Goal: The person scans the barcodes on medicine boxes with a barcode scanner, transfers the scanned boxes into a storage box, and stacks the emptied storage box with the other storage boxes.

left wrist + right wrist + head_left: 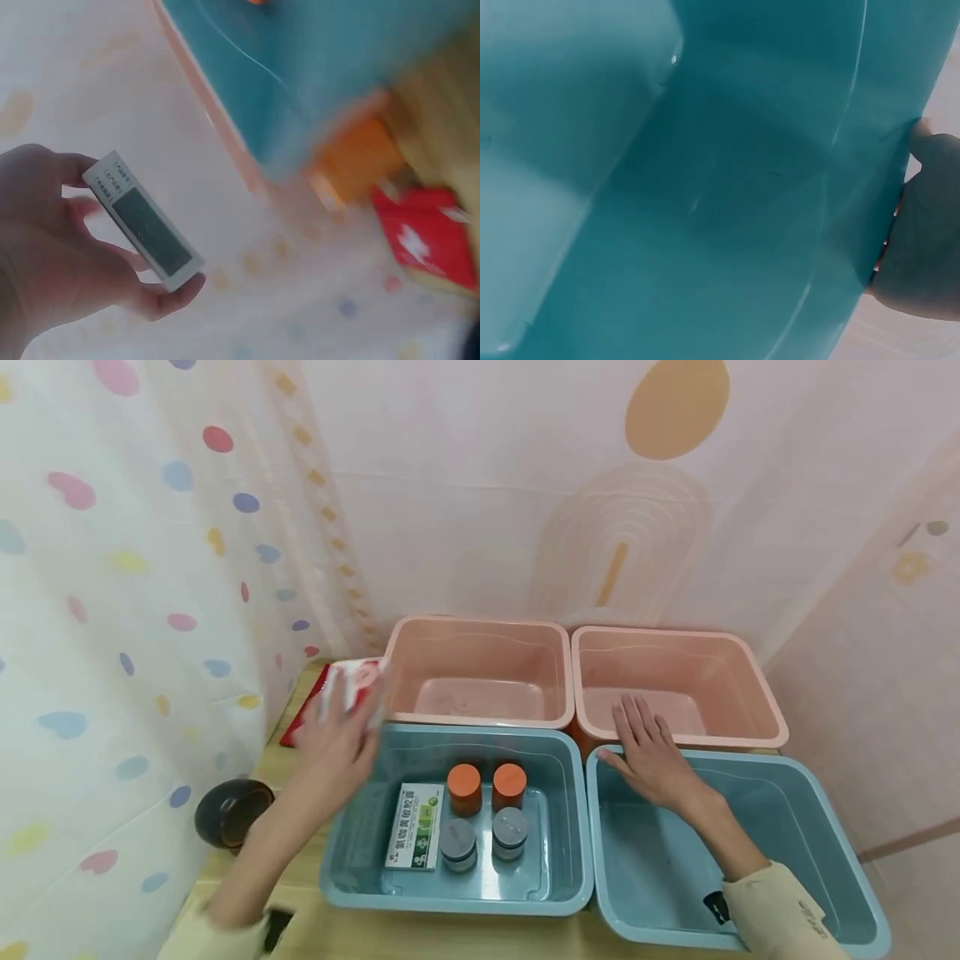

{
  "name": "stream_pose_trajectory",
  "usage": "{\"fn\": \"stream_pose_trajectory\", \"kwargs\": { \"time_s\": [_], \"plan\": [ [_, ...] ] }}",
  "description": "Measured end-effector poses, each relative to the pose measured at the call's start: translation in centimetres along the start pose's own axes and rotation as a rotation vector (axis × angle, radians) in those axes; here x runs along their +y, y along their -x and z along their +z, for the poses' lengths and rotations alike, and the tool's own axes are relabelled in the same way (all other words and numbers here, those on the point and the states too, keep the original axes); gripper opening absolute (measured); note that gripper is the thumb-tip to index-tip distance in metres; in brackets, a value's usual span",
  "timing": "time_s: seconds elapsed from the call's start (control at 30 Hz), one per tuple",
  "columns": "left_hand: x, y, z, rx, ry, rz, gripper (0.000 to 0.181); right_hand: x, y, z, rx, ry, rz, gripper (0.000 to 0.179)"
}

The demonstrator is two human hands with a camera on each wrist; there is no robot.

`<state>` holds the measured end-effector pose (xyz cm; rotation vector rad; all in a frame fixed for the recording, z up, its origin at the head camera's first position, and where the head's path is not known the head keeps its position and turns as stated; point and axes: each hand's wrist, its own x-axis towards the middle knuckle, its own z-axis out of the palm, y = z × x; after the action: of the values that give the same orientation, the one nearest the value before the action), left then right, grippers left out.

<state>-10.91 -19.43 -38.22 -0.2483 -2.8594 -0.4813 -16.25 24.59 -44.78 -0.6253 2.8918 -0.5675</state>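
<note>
My left hand [337, 756] is blurred beside the back left corner of the left blue bin [457, 903]. It grips a small white carton [146, 225] with printed text and a dark panel, fingers and thumb at its edges. Inside that bin lie a white-and-green medicine box [415, 825], two orange-capped bottles [465, 789] and two grey-capped jars [458, 842]. The fingers of my right hand [652, 756] are straight and reach over the back rim of the right blue bin [840, 852], towards the pink bin behind. No object shows in that hand.
Two pink bins, one on the left [480, 697] and one on the right [675, 710], stand behind the blue ones. A red packet [305, 714] lies at the table's left edge. A dark round bowl [225, 810] is nearer. Patterned curtains [450, 510] close off the back and left.
</note>
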Motion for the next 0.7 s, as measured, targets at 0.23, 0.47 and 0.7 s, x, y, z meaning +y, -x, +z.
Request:
{"fn": "stream_pose_trajectory", "kwargs": {
  "time_s": [0.23, 0.47, 0.7],
  "plan": [
    [3.5, -10.7, 4.0, -0.333, 0.097, -0.033, 0.057, 0.6, 0.0, -0.1, -0.003, -0.037, -0.005, 0.087],
    [3.3, -14.3, 7.7, -0.569, 0.078, -0.097, 0.054, 0.7, 0.7, 0.0, 0.032, -0.088, -0.058, 0.091],
    [3.2, -15.3, 9.6, -0.627, 0.037, -0.183, 0.047, 0.1, 1.3, -0.7, -0.004, -0.074, -0.04, 0.088]
  ]
}}
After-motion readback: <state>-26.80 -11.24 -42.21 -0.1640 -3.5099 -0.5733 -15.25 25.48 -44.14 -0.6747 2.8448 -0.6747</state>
